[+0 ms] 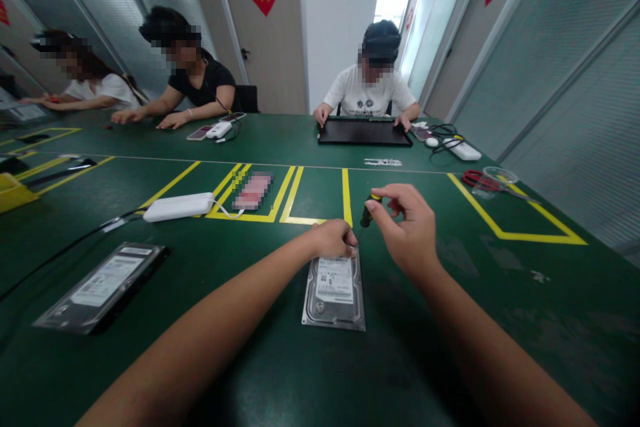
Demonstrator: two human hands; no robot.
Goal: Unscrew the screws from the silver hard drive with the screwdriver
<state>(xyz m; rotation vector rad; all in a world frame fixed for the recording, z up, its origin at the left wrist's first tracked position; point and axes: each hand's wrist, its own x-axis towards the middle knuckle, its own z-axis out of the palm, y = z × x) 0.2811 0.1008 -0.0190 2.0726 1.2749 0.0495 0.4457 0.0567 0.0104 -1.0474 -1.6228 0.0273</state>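
A silver hard drive (334, 290) with a white label lies flat on the green table in front of me. My left hand (334, 239) is closed over its far end, fingers curled near the far right corner; what lies beneath the fingertips is hidden. In my right hand (407, 223), a small screwdriver (367, 213) with a dark and yellow handle is pinched between thumb and fingers. It tilts slightly, its thin shaft pointing down to the drive's far right corner beside my left fingers.
Another hard drive (107, 283) lies at the left. Beyond it are a white power bank (179, 207) with cables and a pink phone (253, 191). Red-handled scissors (475, 178) and a clear plastic cup (493, 180) sit at right. Opposite, a person holds a black panel (365, 132).
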